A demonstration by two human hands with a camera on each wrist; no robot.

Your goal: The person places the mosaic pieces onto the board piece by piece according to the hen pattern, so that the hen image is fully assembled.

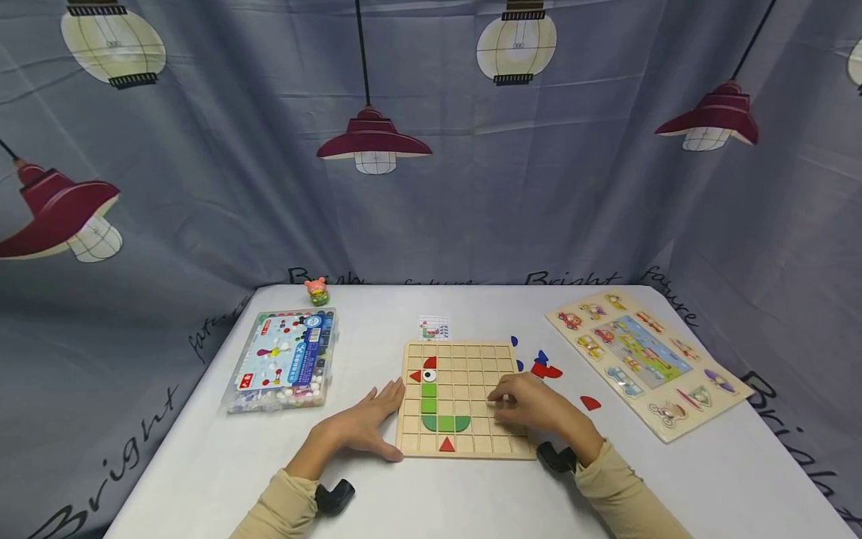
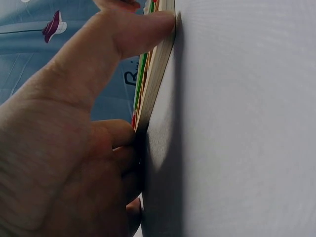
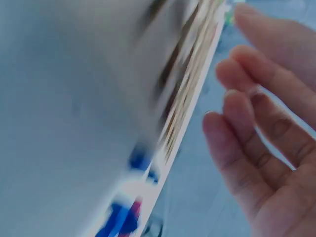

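Note:
A wooden grid board [image 1: 485,374] lies on the table with flat pieces set in its squares. An eye piece [image 1: 429,375] has red pieces above and left of it. Green squares [image 1: 429,405] run down from it to a green row ending in a rounded green piece [image 1: 462,424]. Below that row is a red triangle [image 1: 447,445]. My left hand [image 1: 367,423] rests at the board's left edge, thumb at the near corner. Over the board's right side hovers my right hand [image 1: 535,400], fingers loosely bent; the right wrist view [image 3: 266,148] shows nothing between them.
Loose blue pieces [image 1: 542,357] and red pieces [image 1: 590,403] lie right of the board. A pattern card [image 1: 433,328] sits behind it. At the left are a bead box [image 1: 283,359] and a small figurine [image 1: 317,292]. A picture puzzle board [image 1: 649,359] lies at the right.

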